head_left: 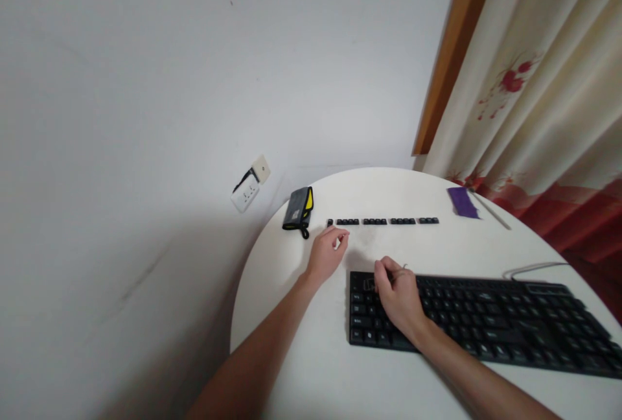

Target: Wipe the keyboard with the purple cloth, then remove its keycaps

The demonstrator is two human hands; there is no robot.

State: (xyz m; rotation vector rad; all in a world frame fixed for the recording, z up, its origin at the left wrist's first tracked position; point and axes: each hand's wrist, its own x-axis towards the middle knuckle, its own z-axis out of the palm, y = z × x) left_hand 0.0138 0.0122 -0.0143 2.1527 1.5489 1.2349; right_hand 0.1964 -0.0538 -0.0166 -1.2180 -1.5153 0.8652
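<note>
A black keyboard lies on a round white table. My right hand rests on the keyboard's upper left corner with its fingers curled over the keys; a thin wire tool seems to show at its fingertips. My left hand lies on the table just left of the keyboard, fingers pinched together near a row of removed black keycaps. What the left fingers hold, if anything, is too small to name.
A grey and yellow pouch lies at the table's far left edge. A purple cloth and a thin stick lie at the far right. The keyboard's cable curls behind it. A wall socket and a curtain stand behind.
</note>
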